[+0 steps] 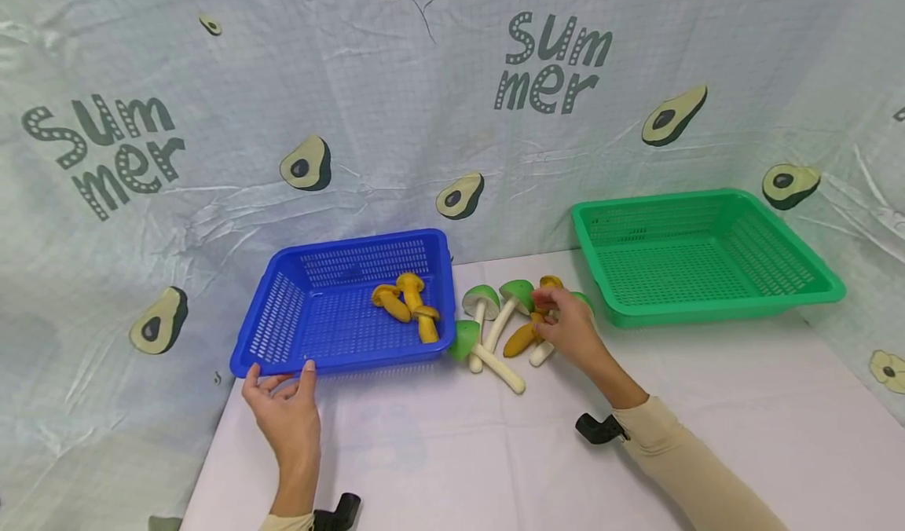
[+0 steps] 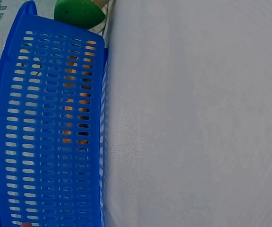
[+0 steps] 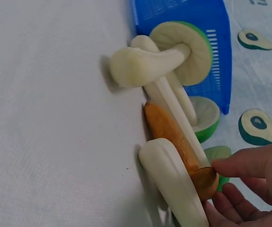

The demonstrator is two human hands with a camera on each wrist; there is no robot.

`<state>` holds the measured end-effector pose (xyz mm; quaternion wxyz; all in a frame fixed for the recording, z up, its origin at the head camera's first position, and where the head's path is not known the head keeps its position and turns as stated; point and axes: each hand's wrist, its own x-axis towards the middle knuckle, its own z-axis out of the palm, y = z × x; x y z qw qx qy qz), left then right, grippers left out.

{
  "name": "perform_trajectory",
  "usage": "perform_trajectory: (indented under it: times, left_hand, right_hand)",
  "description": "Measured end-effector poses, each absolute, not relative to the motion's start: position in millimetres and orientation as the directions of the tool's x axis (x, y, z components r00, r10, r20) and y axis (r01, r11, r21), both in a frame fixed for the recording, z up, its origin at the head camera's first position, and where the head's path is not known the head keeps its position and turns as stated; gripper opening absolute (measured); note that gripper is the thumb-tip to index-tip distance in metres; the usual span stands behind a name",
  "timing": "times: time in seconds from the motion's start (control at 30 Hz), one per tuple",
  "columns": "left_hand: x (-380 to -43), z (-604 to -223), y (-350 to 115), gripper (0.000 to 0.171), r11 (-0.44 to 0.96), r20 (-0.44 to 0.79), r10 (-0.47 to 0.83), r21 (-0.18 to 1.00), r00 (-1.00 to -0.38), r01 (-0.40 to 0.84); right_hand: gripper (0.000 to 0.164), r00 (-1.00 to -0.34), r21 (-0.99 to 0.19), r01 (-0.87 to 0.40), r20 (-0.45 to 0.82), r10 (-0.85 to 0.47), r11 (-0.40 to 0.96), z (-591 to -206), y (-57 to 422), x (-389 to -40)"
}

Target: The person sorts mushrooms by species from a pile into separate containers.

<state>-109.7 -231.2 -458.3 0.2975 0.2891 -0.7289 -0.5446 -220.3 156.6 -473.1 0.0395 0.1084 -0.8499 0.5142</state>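
Observation:
My left hand (image 1: 288, 417) holds the front rim of a blue basket (image 1: 283, 311), near its left corner. Three yellow-brown toy mushrooms (image 1: 428, 327) lie inside that basket, toward its right side. Between the baskets, my right hand (image 1: 569, 327) reaches into a loose pile of toy mushrooms. Its thumb and fingers (image 3: 240, 163) pinch the cap end of a yellow-brown mushroom (image 3: 171, 135), whose stem lies among the others. Green-capped mushrooms with white stems (image 1: 498, 366) surround it, one overlapping the blue basket's right edge. Another yellow-brown cap (image 1: 551, 281) shows just behind the right hand.
A green basket (image 1: 721, 311) with a perforated base stands at the back right. A pale cloth (image 1: 452, 468) covers the table. Behind the baskets hangs a curtain (image 1: 396, 122) printed with avocados and lettering.

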Motion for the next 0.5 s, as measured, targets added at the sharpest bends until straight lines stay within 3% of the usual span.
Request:
perform_trajectory:
  times: [0.33,0.5]
  left_hand:
    - [-110.1,-458.0,-230.6,0.082,0.241,0.119,-0.744,0.966,-0.657,-0.097]
    - [-110.5,-458.9,-231.0,0.082,0.231,0.115,-0.745,0.969,-0.657,-0.091]
  right_hand:
    - [0.056,-0.967,-0.859,-0.218,0.128,-0.219,0.463,-473.7,154.7,-217.8]
    - [0.048,-0.955,-0.834,-0.260,0.149,-0.255,0.486,-474.7,155.6,-216.1]
